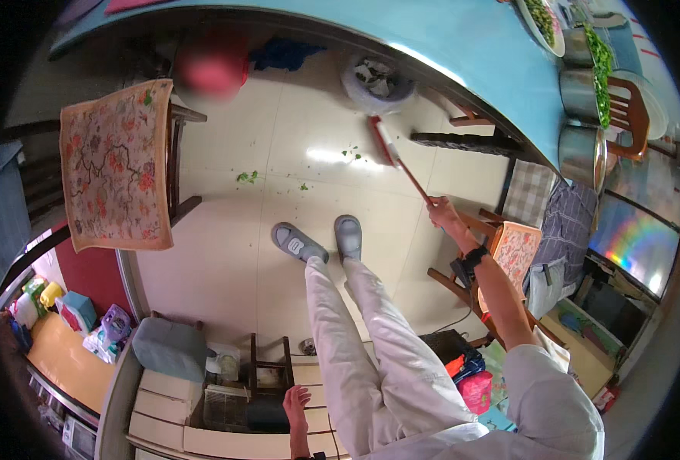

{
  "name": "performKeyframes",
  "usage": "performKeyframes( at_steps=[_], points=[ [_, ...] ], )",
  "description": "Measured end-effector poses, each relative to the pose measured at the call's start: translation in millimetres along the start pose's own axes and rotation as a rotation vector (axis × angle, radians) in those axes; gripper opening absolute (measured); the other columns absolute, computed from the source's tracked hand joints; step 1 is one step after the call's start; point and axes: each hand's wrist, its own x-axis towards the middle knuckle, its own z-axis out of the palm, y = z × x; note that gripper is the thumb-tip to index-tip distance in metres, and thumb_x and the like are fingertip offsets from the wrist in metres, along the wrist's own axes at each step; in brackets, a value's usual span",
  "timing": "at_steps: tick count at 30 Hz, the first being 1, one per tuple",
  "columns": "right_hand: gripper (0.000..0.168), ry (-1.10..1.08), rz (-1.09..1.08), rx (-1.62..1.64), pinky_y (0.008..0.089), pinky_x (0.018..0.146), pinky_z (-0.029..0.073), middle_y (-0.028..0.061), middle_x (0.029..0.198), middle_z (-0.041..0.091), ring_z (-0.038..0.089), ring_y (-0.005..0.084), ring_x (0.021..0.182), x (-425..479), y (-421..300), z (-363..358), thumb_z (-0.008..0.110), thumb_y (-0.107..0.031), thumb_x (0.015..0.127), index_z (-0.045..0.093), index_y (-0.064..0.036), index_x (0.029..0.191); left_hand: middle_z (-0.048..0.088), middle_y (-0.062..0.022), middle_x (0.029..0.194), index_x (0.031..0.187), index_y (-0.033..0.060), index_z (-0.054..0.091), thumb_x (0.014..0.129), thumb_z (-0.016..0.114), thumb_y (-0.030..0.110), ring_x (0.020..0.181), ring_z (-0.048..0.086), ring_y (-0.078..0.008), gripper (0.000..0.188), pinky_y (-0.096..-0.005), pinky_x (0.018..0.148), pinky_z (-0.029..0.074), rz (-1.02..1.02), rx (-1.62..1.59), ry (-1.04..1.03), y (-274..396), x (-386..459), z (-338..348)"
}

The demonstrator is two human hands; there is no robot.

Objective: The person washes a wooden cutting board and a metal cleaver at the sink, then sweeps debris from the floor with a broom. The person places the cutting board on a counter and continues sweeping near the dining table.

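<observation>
My right hand (pixel 446 214) grips the handle of a broom (pixel 412 177) and reaches out ahead of me. The broom's red-bristled head (pixel 384 142) rests on the tiled floor (pixel 311 201), close to a waste bin (pixel 348 91) with a plastic liner and crumpled paper inside. Green leaf scraps (pixel 248 177) lie on the tiles, with another small cluster of leaf bits (pixel 351 153) left of the broom head. Down by my left side hangs my left hand (pixel 297 402), fingers loosely curled and holding nothing. My feet, in grey slippers (pixel 349 236), stand just short of the scraps.
A chair with a floral cushion (pixel 115 167) stands at left; another floral-cushioned chair (pixel 518 253) is beside my right arm. A blue-topped table (pixel 466 46) runs across the far side, bearing metal pots (pixel 581 152) and greens. A dark carved table leg (pixel 460 140) is right of the broom.
</observation>
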Motion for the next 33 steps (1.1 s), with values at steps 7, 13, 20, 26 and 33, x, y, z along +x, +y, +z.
performKeyframes(
  at_steps=[7,13,20,26,33],
  points=[
    [0.015,-0.096,-0.548,-1.723,0.0303,0.062,0.050,0.0059,0.069,0.062,0.059,0.0176,0.073,84.0,45.2,-38.8,0.066,-0.016,0.081,0.070,-0.012,0.094,0.067,-0.0070,0.087,0.105,0.0041,0.059,0.098,0.050,0.031,0.072,0.063,-0.0142,0.029,-0.0257,0.064,0.050,0.004,0.075,-0.059,11.3,4.8,6.8],
    [0.027,0.047,-0.474,-0.496,0.0334,0.046,0.049,0.0105,0.069,0.063,0.058,0.0167,0.051,33.1,70.9,-53.8,0.056,-0.019,0.091,0.066,-0.002,0.109,0.067,-0.0079,0.089,0.107,0.0038,0.059,0.098,0.050,0.032,0.074,0.064,-0.0145,0.031,-0.0265,0.067,0.052,0.034,0.129,0.008,28.5,-3.7,6.2],
    [0.021,0.257,-0.512,-1.022,0.0339,0.054,0.050,0.0093,0.087,0.067,0.061,0.0219,0.067,20.8,94.8,-75.9,0.056,-0.013,0.088,0.069,0.000,0.100,0.067,-0.0082,0.089,0.107,0.0034,0.059,0.098,0.049,0.031,0.074,0.064,-0.0143,0.031,-0.0263,0.067,0.052,0.032,0.173,-0.016,23.0,3.6,15.5],
    [0.029,0.000,-0.885,-1.907,0.0326,0.052,0.051,0.0121,0.081,0.065,0.059,0.0217,0.057,68.9,110.8,-70.9,0.051,-0.015,0.091,0.063,0.001,0.111,0.067,-0.0083,0.089,0.107,0.0032,0.060,0.098,0.049,0.033,0.073,0.065,-0.0148,0.033,-0.0268,0.068,0.052,0.062,0.195,-0.123,28.6,2.7,37.1],
    [0.029,-0.086,-0.161,-0.378,0.0360,0.066,0.054,0.0174,0.080,0.064,0.064,0.0203,0.071,-50.3,62.7,-108.2,0.050,-0.016,0.092,0.063,-0.004,0.115,0.067,-0.0080,0.089,0.107,0.0038,0.059,0.096,0.052,0.037,0.074,0.065,-0.0147,0.036,-0.0262,0.067,0.052,0.042,0.211,0.014,-8.2,-12.3,13.0]
  ],
)
